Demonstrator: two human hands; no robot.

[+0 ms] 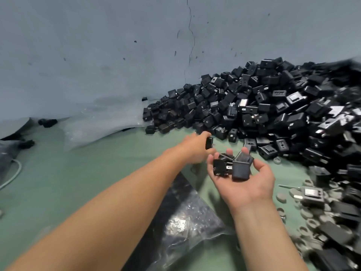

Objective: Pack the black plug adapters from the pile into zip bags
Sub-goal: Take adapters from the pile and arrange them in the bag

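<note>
A big pile of black plug adapters [269,106] fills the right side, heaped against a grey wall. My left hand [195,146] reaches out to the pile's near edge and pinches one black adapter [209,143]. My right hand [244,178] is held palm up just below it, fingers loosely cupped around several adapters [232,166] lying in the palm. A clear zip bag [187,218] with dark parts inside lies on the green table under my forearms.
The green table surface [82,173] stretches left. Crumpled clear plastic sheeting [93,122] lies by the wall with a few stray adapters. Grey round rings and small parts [312,216] scatter at the lower right. A white cable [13,175] sits at far left.
</note>
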